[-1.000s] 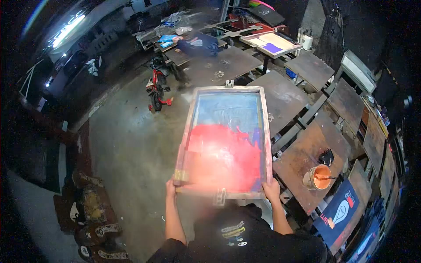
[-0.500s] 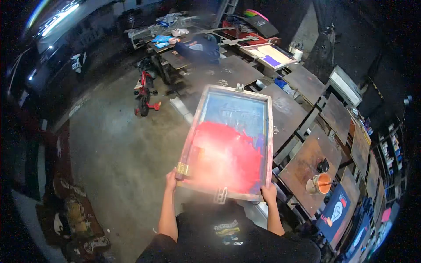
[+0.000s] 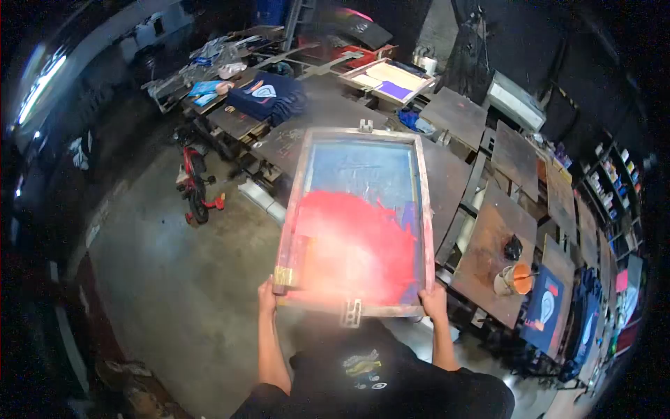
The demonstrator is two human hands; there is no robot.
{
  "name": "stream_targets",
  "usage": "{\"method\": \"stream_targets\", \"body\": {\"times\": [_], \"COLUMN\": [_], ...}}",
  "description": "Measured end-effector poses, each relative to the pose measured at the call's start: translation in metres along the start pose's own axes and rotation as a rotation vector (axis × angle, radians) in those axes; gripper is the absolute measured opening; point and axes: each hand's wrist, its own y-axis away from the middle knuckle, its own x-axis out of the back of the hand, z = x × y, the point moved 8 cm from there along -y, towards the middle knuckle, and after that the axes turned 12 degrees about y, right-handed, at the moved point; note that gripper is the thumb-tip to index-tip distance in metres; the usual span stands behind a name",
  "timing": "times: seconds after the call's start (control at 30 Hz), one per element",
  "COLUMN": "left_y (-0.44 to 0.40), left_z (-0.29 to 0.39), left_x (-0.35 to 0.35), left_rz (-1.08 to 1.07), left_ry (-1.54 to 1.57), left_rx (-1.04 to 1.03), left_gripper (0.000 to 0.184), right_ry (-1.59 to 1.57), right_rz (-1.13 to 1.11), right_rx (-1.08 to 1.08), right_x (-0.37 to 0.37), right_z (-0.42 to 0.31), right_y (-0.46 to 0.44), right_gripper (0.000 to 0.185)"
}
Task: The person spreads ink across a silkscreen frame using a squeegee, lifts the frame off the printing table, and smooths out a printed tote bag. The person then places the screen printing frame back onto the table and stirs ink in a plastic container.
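Observation:
A wooden-framed printing screen [image 3: 359, 164] is held out in front of my body, its mesh bluish at the far end and smeared with red-pink ink over the nearer part. My left hand [image 3: 266, 296] grips the near left corner, close to a patch of gold tape. On the near right corner, my right hand [image 3: 433, 302] is closed round the wood. Metal clips sit midway on the near and far edges. The fingers under the frame are partly hidden.
Flat printing boards [image 3: 488, 258] run along the right, one bearing an orange ink bucket [image 3: 513, 280] and a black lump. Dark printed shirts [image 3: 543, 307] lie beyond. Another screen [image 3: 391, 78] with purple ink rests at the back. A small red bicycle [image 3: 193, 178] stands on the floor at left.
The view has turned, so benches and bicycle appear further left. Both hands still hold the screen, which now looks squarer to me. Folded dark shirts at the back show more clearly.

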Motion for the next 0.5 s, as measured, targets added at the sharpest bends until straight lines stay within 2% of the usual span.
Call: {"method": "stream_targets", "body": {"times": [0.17, 0.5], "left_y": [-0.083, -0.203], "left_z": [0.036, 0.058], "left_x": [-0.030, -0.053], "left_rz": [-0.026, -0.103], "left_ry": [-0.018, -0.154], "left_rx": [0.073, 0.048], "left_gripper": [0.040, 0.041], "right_ry": [-0.037, -0.175], "right_rz": [0.103, 0.071], "right_rx": [0.029, -0.101], "right_x": [0.006, -0.051], "right_z": [-0.069, -0.079], "right_y": [-0.044, -0.114], "right_gripper": [0.030, 0.030]}}
